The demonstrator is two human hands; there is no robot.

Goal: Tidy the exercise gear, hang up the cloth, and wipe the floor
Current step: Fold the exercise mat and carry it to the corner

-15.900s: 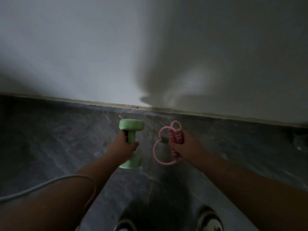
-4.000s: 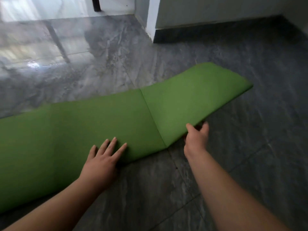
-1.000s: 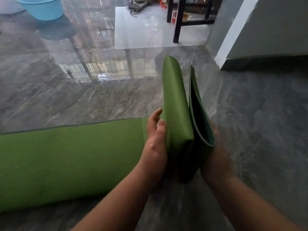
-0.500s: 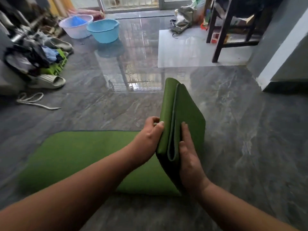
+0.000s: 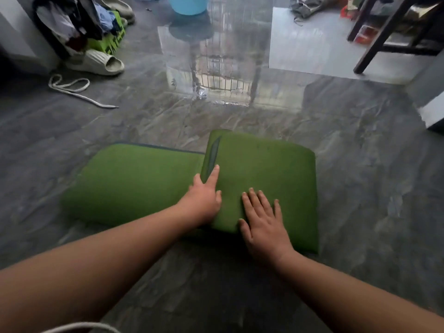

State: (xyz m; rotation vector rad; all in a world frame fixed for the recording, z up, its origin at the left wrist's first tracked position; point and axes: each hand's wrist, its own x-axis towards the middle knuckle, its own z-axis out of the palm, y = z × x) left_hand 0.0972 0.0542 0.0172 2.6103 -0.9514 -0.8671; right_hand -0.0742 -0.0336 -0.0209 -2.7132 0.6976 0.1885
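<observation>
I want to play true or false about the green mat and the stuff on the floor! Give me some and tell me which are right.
1. The green mat is partly folded, with a thick stack on the right. True.
2. The right hand lies flat on top of the folded stack. True.
3. The left hand is holding a green dumbbell. False: it holds no dumbbell; it rests at the stack's left edge, one finger stretched along it.
4. The bucket at the top is red. False: it is blue.
5. A pale slipper lies on the floor at the upper left. True.
6. The mat hangs on the chair. False: it lies on the floor.
</observation>
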